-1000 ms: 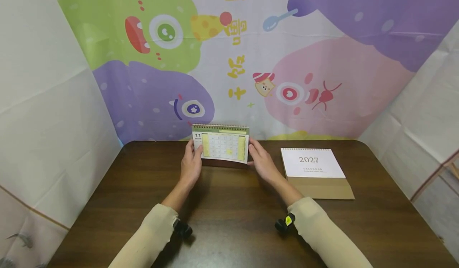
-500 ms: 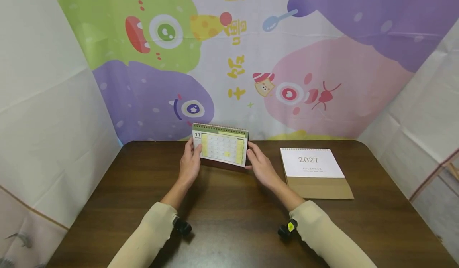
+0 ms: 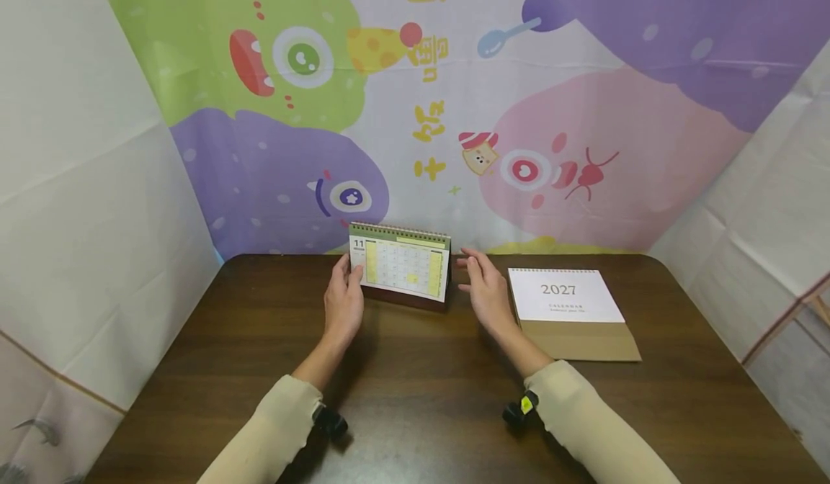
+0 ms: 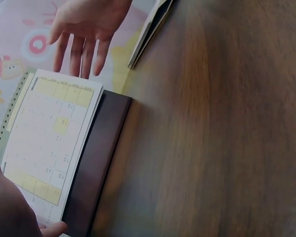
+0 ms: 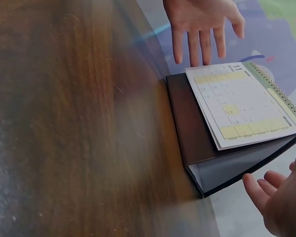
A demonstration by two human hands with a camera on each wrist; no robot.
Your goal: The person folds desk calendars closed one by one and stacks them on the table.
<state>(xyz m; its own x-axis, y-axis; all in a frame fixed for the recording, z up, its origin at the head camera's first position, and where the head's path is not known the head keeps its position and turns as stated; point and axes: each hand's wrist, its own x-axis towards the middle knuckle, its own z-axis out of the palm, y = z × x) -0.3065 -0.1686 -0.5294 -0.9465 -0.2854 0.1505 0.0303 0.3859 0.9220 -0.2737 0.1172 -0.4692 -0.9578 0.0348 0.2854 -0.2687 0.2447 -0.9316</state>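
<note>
A desk calendar (image 3: 403, 264) with a green header and the number 11 stands tilted back near the table's far edge, its spiral at the top. Its dark base (image 5: 187, 118) shows below the page in the right wrist view. At its left side is my left hand (image 3: 344, 304), fingers straight and thumb spread in the right wrist view; whether it touches the edge I cannot tell. My right hand (image 3: 488, 297) is apart from the calendar's right side, its fingers spread. Just right of that hand stands a second calendar (image 3: 567, 293), white with 2027 on it, on a tan base.
The brown wooden table (image 3: 415, 412) extends toward me. A printed cloth (image 3: 421, 109) with cartoon monsters hangs behind its far edge. White cloth walls (image 3: 84, 145) stand at both sides.
The calendar has turned slightly, its right end coming nearer to me. My right hand has let go of its right edge and moved right. The left hand's fingers have loosened at the left edge.
</note>
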